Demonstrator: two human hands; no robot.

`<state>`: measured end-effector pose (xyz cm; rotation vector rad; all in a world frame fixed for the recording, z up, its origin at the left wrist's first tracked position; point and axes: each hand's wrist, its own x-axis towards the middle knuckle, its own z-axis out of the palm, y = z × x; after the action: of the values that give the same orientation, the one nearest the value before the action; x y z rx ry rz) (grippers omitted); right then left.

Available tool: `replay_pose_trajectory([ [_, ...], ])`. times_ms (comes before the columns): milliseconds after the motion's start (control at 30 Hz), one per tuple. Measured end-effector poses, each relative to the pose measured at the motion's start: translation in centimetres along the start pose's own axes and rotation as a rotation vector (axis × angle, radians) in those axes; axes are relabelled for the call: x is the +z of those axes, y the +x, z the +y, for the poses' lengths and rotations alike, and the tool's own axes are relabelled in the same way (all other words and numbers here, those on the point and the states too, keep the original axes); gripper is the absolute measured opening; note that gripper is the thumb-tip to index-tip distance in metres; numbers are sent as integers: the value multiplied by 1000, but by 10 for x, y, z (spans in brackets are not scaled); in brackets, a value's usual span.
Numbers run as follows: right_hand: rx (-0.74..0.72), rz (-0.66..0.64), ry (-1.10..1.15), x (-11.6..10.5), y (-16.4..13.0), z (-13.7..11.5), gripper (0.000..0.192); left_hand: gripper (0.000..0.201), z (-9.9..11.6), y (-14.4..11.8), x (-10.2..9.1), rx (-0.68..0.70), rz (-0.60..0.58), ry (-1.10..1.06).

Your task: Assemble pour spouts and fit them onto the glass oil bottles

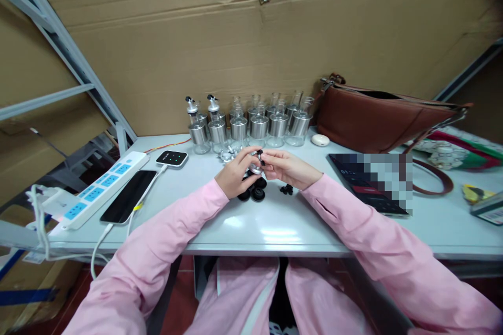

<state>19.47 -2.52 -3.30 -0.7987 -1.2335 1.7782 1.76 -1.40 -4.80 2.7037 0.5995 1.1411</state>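
My left hand (pixel 236 173) is closed on a silver pourer top (pixel 255 169), held low over the middle of the table. My right hand (pixel 290 168) meets it from the right, its fingertips pinching a small black spout piece (pixel 260 153) at the top. Below my hands lie several round black stoppers (pixel 258 194), partly covered by my left hand. A little pile of small black parts (pixel 286 189) sits under my right wrist. Behind my left hand are more silver pourer tops (pixel 227 155), partly hidden.
Several glass bottles with steel sleeves (pixel 259 127) stand along the cardboard wall; two at the left carry pourers (pixel 212 103). Left are a power strip (pixel 106 188), a phone (pixel 129 196) and a small black device (pixel 172 159). Right are a brown bag (pixel 377 120), a tablet (pixel 353 177) and a white case (pixel 320 140).
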Motion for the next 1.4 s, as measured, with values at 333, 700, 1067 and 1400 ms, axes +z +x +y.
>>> replay_pose_trajectory([
  [333,-2,-38,-28,1,-2,-3,29,25,-5,0,5,1,115,-44],
  [700,-28,26,-77,-2,-1,-4,32,49,-6,-1,6,-99,123,-123],
  [1067,-34,124,-4,1,1,-4,47,68,-9,-1,8,-275,102,-336],
  [1400,14,113,48,1,0,-8,43,57,-11,-1,8,-284,34,-303],
])
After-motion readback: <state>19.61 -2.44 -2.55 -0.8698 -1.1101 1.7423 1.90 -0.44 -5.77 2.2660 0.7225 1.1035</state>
